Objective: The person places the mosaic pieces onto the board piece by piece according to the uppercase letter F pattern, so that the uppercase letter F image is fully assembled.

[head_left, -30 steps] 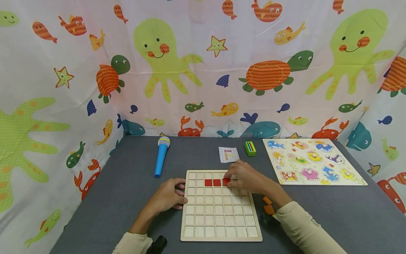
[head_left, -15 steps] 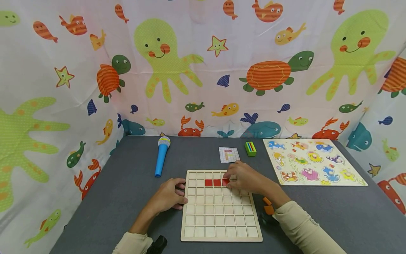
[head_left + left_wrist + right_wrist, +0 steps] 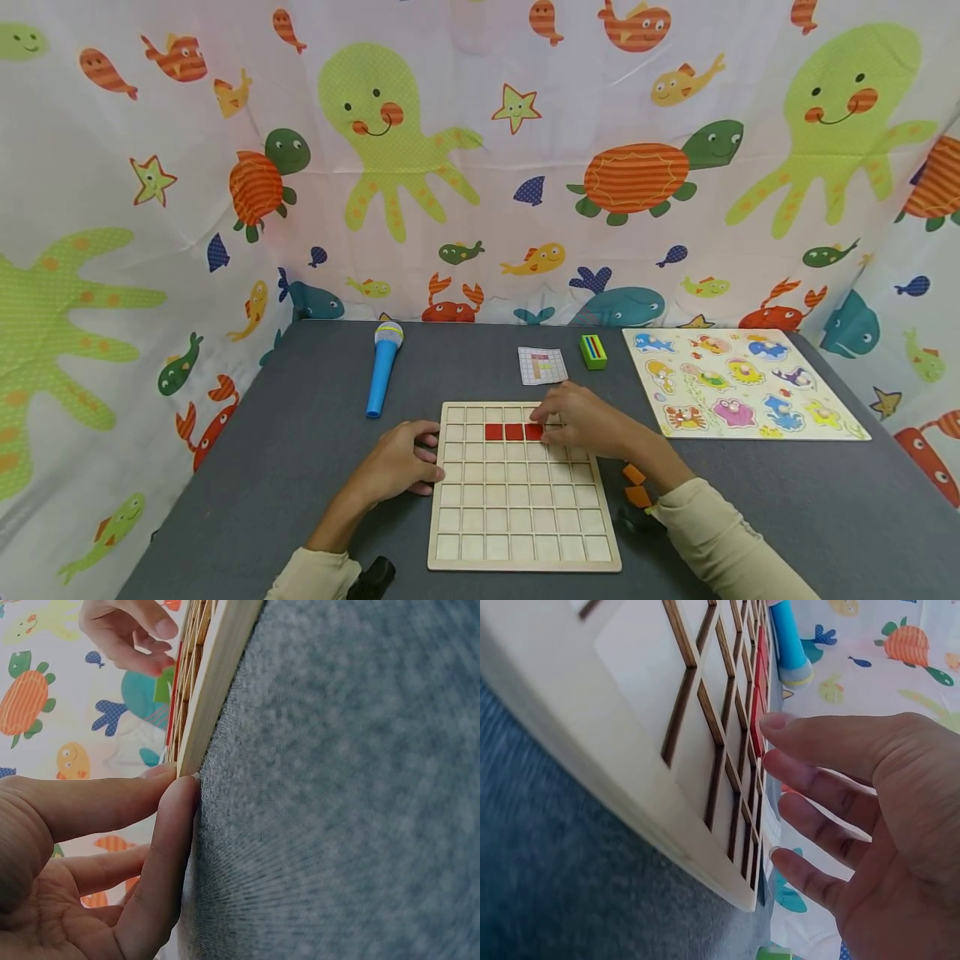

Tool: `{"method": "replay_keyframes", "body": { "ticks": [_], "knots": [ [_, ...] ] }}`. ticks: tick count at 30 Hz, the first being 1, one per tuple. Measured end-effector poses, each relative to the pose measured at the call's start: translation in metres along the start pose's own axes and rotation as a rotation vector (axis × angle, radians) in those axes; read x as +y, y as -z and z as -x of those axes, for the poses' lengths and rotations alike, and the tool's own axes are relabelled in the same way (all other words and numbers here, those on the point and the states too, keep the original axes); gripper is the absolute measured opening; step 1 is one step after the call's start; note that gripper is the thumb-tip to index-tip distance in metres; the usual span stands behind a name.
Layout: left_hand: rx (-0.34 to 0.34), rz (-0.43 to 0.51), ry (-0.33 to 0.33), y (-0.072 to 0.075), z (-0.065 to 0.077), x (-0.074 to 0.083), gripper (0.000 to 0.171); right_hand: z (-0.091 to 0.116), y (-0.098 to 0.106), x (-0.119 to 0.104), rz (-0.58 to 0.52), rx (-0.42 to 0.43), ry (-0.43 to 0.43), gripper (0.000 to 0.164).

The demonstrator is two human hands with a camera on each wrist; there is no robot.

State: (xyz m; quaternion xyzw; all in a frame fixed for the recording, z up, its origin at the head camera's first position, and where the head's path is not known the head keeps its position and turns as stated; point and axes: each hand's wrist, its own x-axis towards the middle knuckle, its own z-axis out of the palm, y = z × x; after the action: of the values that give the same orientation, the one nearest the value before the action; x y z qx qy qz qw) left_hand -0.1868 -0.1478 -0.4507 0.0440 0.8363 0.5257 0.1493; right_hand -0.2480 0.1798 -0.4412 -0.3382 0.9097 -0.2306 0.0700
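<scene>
Third red tile [image 3: 532, 432] has been shifted slightly since the earlier frame: it is now seen flat, in line with two other red tiles [image 3: 494, 432]. All three are set side by side in the second row from the far edge of the wooden board [image 3: 497, 499].

Right hand [image 3: 588, 419]: fingers loosely bent, thumb and forefinger parted at the third tile, nothing lifted between them. Whether pressure is applied cannot be told; a light touch is presumably used so that the tile stays square in its cell.

Left hand [image 3: 401, 458]: fingers half bent, tips rested against the board's left edge, nothing raised. This is judged to be done so that the board is kept from sliding.

Two orange tiles [image 3: 638, 497] are placed just right of the board, probably for easy reach. A printed card [image 3: 543, 367] is laid beyond the far edge, where it can be seen easily.

Surface: grey table [image 3: 225, 517]. At its far side are placed a blue microphone [image 3: 381, 375], a green box [image 3: 592, 353] and, far right, an animal puzzle [image 3: 705, 402]. Room: table enclosed by a sea-creature curtain [image 3: 465, 208].
</scene>
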Motion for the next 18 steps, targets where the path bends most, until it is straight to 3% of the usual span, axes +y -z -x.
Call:
{"method": "replay_keyframes", "body": {
  "ticks": [9, 18],
  "knots": [
    [0.003, -0.004, -0.004, 0.0, 0.0, 0.0, 0.069, 0.018, 0.012, 0.004, -0.086, 0.027, -0.06, 0.027],
    [0.004, -0.003, 0.0, 0.0, -0.001, 0.0, 0.07, 0.045, 0.023, 0.011, -0.055, 0.048, -0.13, 0.032]
  ]
}}
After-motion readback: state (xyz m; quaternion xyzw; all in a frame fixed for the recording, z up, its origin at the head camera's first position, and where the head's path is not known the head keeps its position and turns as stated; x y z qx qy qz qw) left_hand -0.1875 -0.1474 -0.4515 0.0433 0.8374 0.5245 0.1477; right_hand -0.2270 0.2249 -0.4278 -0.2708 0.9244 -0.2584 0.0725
